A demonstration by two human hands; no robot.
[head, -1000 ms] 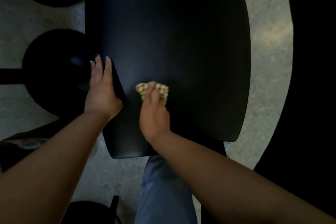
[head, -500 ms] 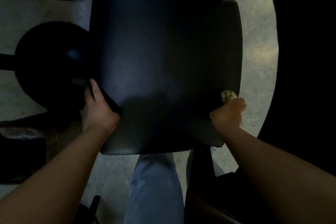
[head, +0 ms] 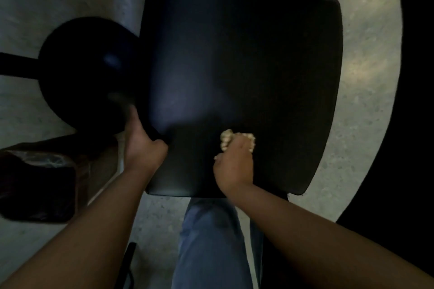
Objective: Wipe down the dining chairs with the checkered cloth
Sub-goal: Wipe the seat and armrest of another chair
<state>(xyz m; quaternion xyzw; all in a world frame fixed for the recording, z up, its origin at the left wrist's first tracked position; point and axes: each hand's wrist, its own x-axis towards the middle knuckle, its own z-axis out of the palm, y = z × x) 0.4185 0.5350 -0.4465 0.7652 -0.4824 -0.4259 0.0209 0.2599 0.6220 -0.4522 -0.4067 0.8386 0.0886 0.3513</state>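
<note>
A dining area, by the look of it — a black padded chair seat (head: 239,73) stands on a speckled stone-like floor (head: 366,91), with round black bases (head: 87,73) of the pedestal kind beside it on the left. The light is dim, and whether this is a home or an eating place cannot be told.

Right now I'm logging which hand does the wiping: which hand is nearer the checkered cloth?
Right. The right hand grips the checkered cloth on the black chair seat; the left hand holds the seat's left edge, apart from the cloth.
</note>
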